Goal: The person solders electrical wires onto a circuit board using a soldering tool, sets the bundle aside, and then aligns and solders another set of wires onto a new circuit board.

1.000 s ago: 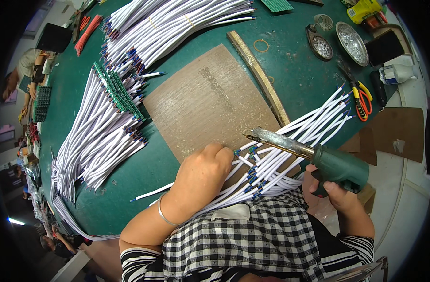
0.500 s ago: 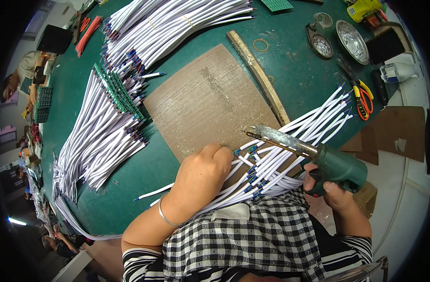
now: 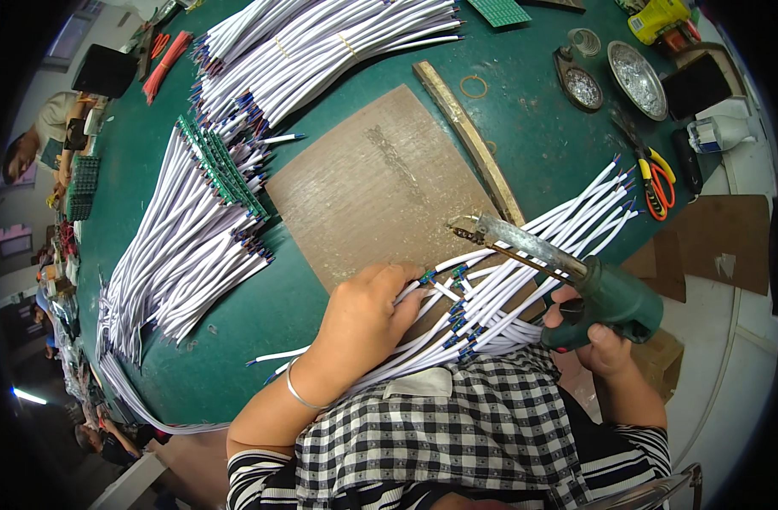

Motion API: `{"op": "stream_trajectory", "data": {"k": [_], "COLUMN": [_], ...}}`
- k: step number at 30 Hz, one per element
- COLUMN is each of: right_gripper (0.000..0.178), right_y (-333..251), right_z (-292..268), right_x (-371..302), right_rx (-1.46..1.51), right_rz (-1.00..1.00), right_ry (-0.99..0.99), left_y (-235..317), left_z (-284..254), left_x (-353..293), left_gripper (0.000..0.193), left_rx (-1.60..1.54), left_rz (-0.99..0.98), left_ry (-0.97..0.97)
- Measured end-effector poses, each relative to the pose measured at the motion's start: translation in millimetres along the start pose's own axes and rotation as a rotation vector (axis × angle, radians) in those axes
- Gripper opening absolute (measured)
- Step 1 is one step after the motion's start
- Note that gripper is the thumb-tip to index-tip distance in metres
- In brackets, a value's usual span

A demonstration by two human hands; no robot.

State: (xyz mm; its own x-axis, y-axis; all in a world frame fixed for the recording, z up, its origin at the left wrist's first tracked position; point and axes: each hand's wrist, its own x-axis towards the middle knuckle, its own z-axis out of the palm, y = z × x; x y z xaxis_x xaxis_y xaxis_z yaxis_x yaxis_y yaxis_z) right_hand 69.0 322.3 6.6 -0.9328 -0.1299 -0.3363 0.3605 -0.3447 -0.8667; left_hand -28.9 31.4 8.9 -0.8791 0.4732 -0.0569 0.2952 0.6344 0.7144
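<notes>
My right hand [image 3: 607, 348] grips the handle of a green soldering gun [image 3: 624, 299]. Its metal barrel points left, with the dark tip over the near part of a brown board [image 3: 380, 183]. My left hand [image 3: 367, 310] is closed in a pinch on a white cable [image 3: 408, 291] beside a small green circuit board [image 3: 426, 276] joined in the cable. The tip is up and to the right of those fingers, apart from them. More white cables [image 3: 567, 229] with small boards and blue-brown wire ends lie in a loose pile under the gun, against my checked apron.
Bundles of white cables [image 3: 321, 55] lie at the back and left, with green circuit boards [image 3: 219, 166] on one. A metal bar [image 3: 469, 140] edges the board. Metal dishes [image 3: 637, 81] and yellow-handled pliers [image 3: 656, 183] are at right. Another person [image 3: 45, 140] sits far left.
The soldering gun's tip has turned a little and shows its dark end more broadly. My left fingers have shifted slightly right along the cable and stretched out. The view has moved slightly.
</notes>
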Motion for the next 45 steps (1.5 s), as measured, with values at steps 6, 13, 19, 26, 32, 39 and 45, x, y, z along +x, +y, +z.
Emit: {"op": "stream_trajectory", "data": {"k": [6,13,19,26,32,39,45], "right_gripper": [0.073,0.074,0.075,0.076,0.076,0.078,0.081], "right_y": [13.6,31.0,37.3,42.4,39.2,6.0,26.0], "right_z": [2.2,4.0,2.5,4.3,5.9,28.8,33.0], "right_x": [8.3,27.9,32.6,34.6,35.9,42.0,50.8], "right_rx": [0.055,0.158,0.106,0.174,0.219,0.16,0.278], "right_rz": [-0.083,-0.298,-0.367,-0.395,-0.37,-0.347,-0.221], "right_ry": [0.035,0.049,-0.003,0.056,0.113,-0.085,-0.212], "left_y": [1.2,2.0,-1.1,12.3,10.9,13.3,19.5], "left_z": [-4.2,-5.8,-2.1,-2.5,16.4,13.8,12.2], "left_x": [-2.0,-4.8,-10.5,-13.3,-23.9,-10.8,-8.8], "left_gripper": [0.016,0.014,0.014,0.01,0.014,0.012,0.019], "left_rx": [-0.19,-0.375,-0.46,-0.742,-0.705,-0.533,-0.103], "left_rz": [-0.112,-0.252,-0.259,-0.417,-0.376,-0.291,0.13], "left_ry": [-0.039,-0.14,-0.148,-0.217,-0.232,-0.193,-0.257]}}
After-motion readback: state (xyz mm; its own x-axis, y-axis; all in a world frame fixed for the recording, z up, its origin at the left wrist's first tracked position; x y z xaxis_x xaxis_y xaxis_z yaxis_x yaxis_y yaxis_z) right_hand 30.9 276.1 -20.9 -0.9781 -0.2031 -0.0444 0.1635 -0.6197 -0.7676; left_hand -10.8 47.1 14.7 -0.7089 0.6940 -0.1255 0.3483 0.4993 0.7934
